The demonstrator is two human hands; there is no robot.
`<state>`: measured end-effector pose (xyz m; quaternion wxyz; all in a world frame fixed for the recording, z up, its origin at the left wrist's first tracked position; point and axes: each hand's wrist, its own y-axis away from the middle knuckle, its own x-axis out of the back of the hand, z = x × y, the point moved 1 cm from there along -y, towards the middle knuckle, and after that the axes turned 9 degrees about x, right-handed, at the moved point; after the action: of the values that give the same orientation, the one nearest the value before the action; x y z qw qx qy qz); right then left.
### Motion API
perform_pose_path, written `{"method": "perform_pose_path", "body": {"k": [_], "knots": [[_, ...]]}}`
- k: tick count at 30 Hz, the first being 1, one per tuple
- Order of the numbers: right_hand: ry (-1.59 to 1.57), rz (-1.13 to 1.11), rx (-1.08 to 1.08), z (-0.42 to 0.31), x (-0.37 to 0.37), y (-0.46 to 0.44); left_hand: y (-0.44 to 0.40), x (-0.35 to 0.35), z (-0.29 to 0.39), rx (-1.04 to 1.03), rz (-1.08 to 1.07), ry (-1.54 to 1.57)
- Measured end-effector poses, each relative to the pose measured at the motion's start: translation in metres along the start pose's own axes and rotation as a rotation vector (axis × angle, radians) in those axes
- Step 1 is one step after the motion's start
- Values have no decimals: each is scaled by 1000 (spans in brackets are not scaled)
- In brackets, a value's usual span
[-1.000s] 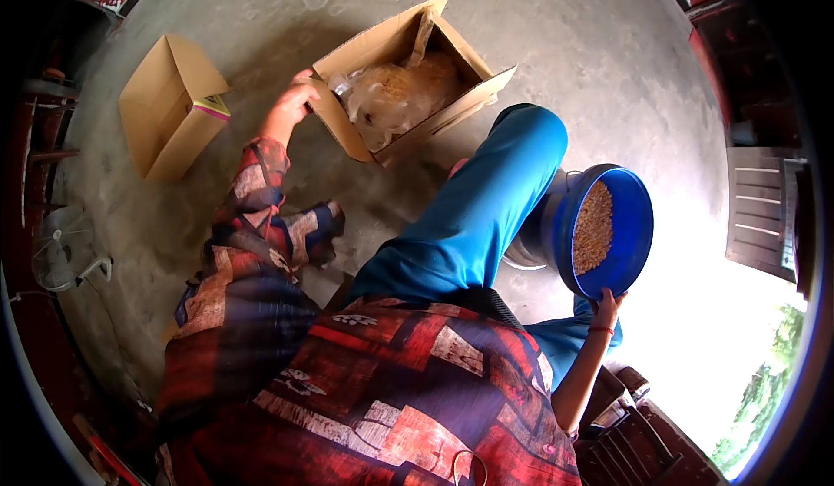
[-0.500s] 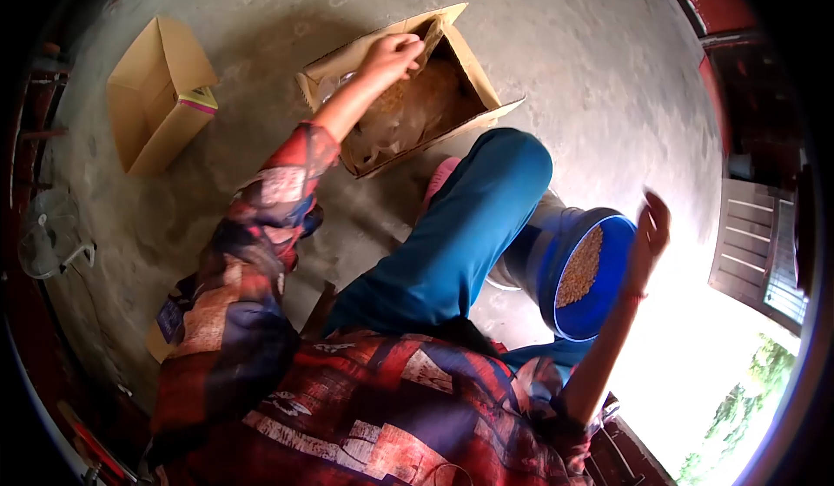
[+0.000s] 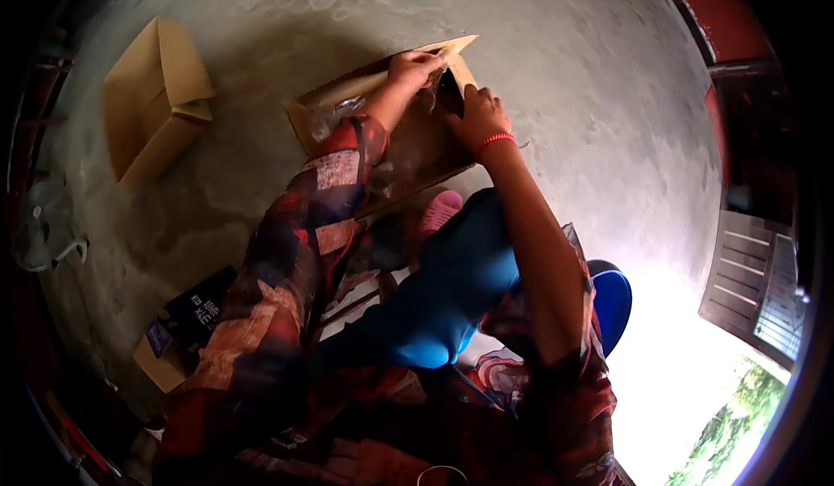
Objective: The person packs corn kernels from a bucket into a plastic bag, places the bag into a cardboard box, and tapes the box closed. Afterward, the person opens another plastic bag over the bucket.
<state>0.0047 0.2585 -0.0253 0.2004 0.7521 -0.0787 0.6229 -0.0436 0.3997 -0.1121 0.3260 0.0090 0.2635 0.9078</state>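
Pinching the plastic [image 3: 447,54], left hand [image 3: 414,70] probably keeps it up, half-curled right hand [image 3: 483,121] beside it maybe bracing the box [image 3: 300,127], can't tell if gripping.

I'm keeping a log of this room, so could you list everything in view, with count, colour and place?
Middle box: one, brown, under the hands
Plastic: clear, in that box
Left box: one, brown, on the floor
Printed box: one, dark blue and brown, lower left
Fan: one, pale, far left
Tub: one, blue, right
Floor: one, grey, all around
Greenery: green, lower right
Bracelet: one, red, right wrist
Trousers: blue, centre
Left hand, right hand: two, at the middle box
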Motion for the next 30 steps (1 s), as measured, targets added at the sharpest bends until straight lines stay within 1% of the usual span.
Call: {"method": "perform_pose_path", "body": {"k": [4,6,7,9,10,11,13,14,15,16,17,19,20,21,23,24,26,27,29,30], "knots": [[-10,46,-40,11,-20,-10,3,-4,2,25,71,-19],[21,-50,-37,25,-20,-17,-3,-8,9,-45,137,-65],[17,-49,-37,28,-18,-18,-12,-6,8,-44,138,-68],[26,-87,-110,35,-9,-14,-33,3,7,-164,283,-88],[11,-34,-97,40,-6,-8,-38,10,10,-183,348,-138],[6,-48,-111,44,-4,-2,-42,16,10,-158,292,-112],[-128,0,-173,50,6,2,-48,22,7,-249,360,-371],[-120,-16,-135,51,11,4,-43,21,9,-249,360,-373],[-125,-19,-134,54,8,3,-35,21,9,-325,325,-454],[-178,-16,-202,57,4,1,-26,22,7,-396,288,-537],[-229,-9,-272,59,2,0,-21,23,5,-393,286,-545],[-201,-9,-253,57,5,1,-14,23,1,-463,126,-572],[-167,-7,-229,57,6,1,-13,29,-4,-409,29,-694],[-165,-10,-231,59,2,-1,-14,37,-14,-503,18,-930],[-174,77,-258,63,-8,-6,-3,57,-31,-480,-113,-1019],[-177,74,-258,60,-5,-4,6,67,-34,-476,-114,-1021],[-206,91,-245,54,7,2,27,81,-43,-305,-283,-1036],[-208,83,-244,55,4,2,43,82,-42,-297,-283,-1036],[-184,73,-169,55,3,1,80,83,-20,-301,-265,-728],[-176,71,-143,51,7,1,100,83,-3,-222,-230,-589]]}}
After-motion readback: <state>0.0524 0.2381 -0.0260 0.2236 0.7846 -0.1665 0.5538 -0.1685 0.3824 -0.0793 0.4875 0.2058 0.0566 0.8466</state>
